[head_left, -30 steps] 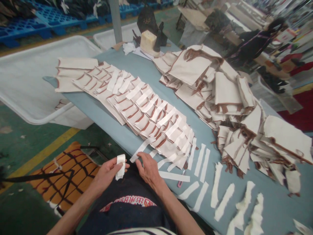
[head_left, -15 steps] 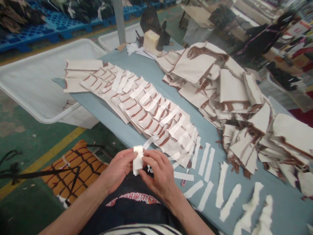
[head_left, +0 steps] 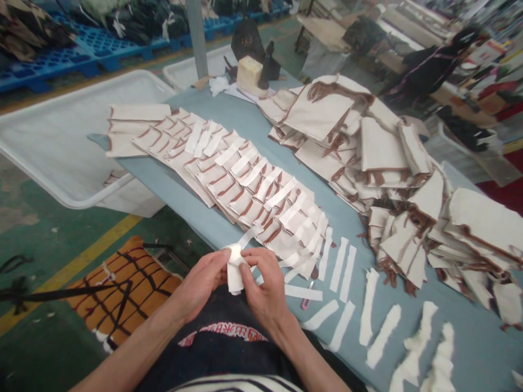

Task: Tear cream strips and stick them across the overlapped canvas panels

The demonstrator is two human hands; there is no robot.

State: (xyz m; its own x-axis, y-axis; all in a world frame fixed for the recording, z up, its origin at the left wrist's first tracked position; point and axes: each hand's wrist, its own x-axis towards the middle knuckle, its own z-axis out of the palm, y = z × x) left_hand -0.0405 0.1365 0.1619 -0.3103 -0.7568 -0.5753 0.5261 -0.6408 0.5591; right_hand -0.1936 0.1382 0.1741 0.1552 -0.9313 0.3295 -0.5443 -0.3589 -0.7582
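A small folded white strip (head_left: 235,275) is pinched between my two hands, just off the near edge of the blue-grey table. My left hand (head_left: 204,283) grips its left side, and my right hand (head_left: 265,280) holds its right side with thumb and fingers. Beyond them, cream fabric pieces with brown edges (head_left: 241,201) lie overlapped in rows, with white strips (head_left: 278,193) laid across them. More loose white strips (head_left: 337,264) rest on the table to the right of my hands. A small pink-handled tool (head_left: 306,302) lies near my right hand.
A large heap of cream fabric pieces (head_left: 384,147) covers the table's far right side. White bins (head_left: 81,136) stand at the left. An orange chair seat with black straps (head_left: 122,288) is at lower left. A yellowish block (head_left: 249,75) sits at the table's far end.
My fingers have shifted on the white strip, whose top now looks curled over and whose lower part fans out. My right hand has moved slightly left.
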